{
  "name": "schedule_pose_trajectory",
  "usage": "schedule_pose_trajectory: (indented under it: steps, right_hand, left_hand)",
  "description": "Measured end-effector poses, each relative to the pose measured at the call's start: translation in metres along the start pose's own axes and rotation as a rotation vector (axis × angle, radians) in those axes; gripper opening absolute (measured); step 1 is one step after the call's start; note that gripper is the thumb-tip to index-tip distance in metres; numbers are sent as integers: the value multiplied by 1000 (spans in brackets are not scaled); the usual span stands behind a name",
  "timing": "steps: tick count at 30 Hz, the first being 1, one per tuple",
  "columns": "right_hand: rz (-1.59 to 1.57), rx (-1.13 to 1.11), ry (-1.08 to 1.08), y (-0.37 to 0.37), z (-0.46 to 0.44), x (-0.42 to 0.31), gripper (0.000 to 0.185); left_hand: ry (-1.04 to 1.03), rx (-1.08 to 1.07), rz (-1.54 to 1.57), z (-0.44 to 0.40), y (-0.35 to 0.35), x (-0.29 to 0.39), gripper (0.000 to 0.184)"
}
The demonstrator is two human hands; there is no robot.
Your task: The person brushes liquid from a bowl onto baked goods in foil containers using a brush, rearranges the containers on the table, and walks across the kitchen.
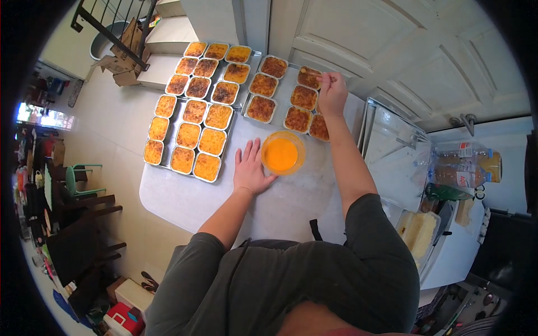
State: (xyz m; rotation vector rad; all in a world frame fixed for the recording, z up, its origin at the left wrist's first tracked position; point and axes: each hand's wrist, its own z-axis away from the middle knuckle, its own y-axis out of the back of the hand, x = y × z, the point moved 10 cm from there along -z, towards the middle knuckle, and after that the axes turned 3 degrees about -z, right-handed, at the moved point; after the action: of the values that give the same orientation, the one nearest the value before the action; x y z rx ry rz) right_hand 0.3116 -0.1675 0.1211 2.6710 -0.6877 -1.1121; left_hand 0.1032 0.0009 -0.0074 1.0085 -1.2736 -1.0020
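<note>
On the white table (162, 193), my left hand (250, 171) lies flat with its fingers spread, beside a clear bowl (283, 154) of orange liquid. My right hand (333, 92) is closed around the handle of a brush-like utensil (314, 74), whose tip is over a browned foil tray (306, 79) at the back right. Further browned foil trays (303, 97) stand just below it, one partly behind my right forearm. Other filled foil trays (213, 141) are grouped on metal baking sheets (242, 96) at the left and back, some yellow, some darkly browned.
At the right are metal trays (395, 151), plastic bottles (462, 175) and a container of pale food (419, 232). A white door (386, 50) borders the table's far side. A green chair (75, 180) and a cardboard box (126, 61) are on the left.
</note>
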Motion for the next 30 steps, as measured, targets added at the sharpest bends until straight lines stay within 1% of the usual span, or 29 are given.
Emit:
schedule_pose_trajectory:
  steps: [1,4,7,10,13,16,19,22,25,28,30]
  right_hand:
    - [30,-24,22,-3,0,-4,16]
    - [14,-102,-103,-1,4,-1,15]
    - [-16,-1,-88,7,0,7,15]
    - [-11,-15,15,-3,-5,-2,15]
    - [-11,-91,-52,-8,1,-1,16]
    - [-16,-80,-115,1,1,9,16]
    - [-89,11,-152,9,-5,16,16]
    - [-66,-74,-122,6,-2,8,17]
    - [-94,-95,-263,15,3,20,19]
    - [-229,39,-289,25,1,39,20]
    - [-310,34,-311,20,5,44,20]
  left_hand:
    - [3,-9,1,0,0,0,88]
    - [11,-12,4,-1,1,-1,89]
    - [11,-11,12,1,0,-1,90]
    - [6,-20,16,0,1,0,89]
    - [6,-20,29,0,0,-3,89]
    - [10,-29,42,1,-1,-2,89]
    - [16,-40,41,1,-2,-3,89]
    - [10,-38,31,0,-1,-3,89]
    - [11,-31,35,1,-1,-4,88]
    - [4,-21,33,2,-1,-3,89]
    - [1,-12,33,1,0,-2,89]
